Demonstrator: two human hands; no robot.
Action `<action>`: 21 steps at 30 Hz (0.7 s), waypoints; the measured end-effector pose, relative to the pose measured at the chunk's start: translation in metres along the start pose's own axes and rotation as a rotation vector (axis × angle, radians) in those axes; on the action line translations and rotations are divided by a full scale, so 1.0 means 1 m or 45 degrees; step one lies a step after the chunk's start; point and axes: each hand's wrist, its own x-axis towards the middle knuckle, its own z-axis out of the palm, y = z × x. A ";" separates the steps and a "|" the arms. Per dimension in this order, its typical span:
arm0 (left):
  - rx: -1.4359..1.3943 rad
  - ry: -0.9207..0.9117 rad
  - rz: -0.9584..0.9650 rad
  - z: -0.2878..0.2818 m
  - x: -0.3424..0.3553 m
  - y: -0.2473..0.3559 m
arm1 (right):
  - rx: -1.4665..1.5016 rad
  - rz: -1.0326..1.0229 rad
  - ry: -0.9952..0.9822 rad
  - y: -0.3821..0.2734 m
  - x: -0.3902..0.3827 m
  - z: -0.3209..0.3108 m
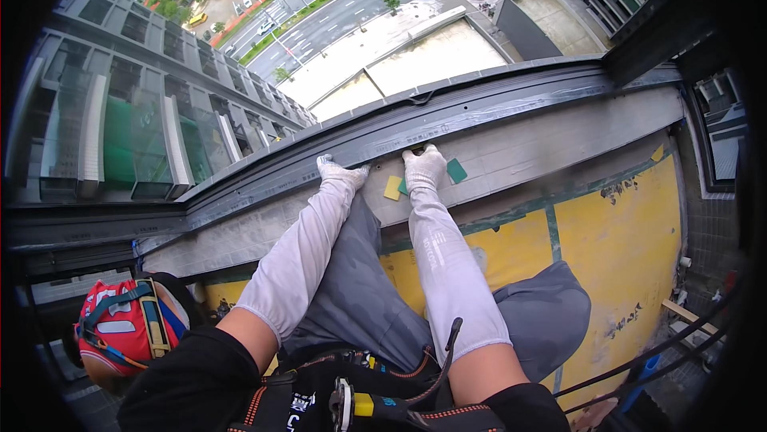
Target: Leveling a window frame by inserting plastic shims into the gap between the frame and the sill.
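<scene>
In a white work glove, my left hand (342,173) rests against the lower edge of the long dark metal window frame (296,174), thumb and fingers apart. To its right, my gloved right hand (426,167) is closed at the same frame edge. Something small and dark with a yellowish bit shows at its fingertips, too small to name. On the grey sill (511,144) beside this hand lie a yellow flat piece (392,187) and a green flat piece (456,171). A bit of another green piece shows partly behind the right hand.
Beyond the frame is a long drop to a road (351,0) and low roofs. A person in a red top with harness straps (132,324) is at my lower left. Yellow boarding (623,232) lies below the sill. Dark cables (639,352) run at lower right.
</scene>
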 end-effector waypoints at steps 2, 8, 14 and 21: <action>0.014 0.035 0.007 0.002 -0.001 -0.003 | 0.185 0.042 0.110 0.002 -0.002 0.007; -0.023 0.023 -0.050 -0.001 -0.005 -0.001 | 0.526 0.080 0.097 0.008 -0.006 0.011; 0.027 0.060 0.012 -0.007 -0.008 -0.002 | 0.561 0.160 0.107 0.006 -0.008 0.012; -0.059 0.040 -0.038 0.003 0.013 -0.006 | 0.609 0.148 0.076 0.022 0.021 0.029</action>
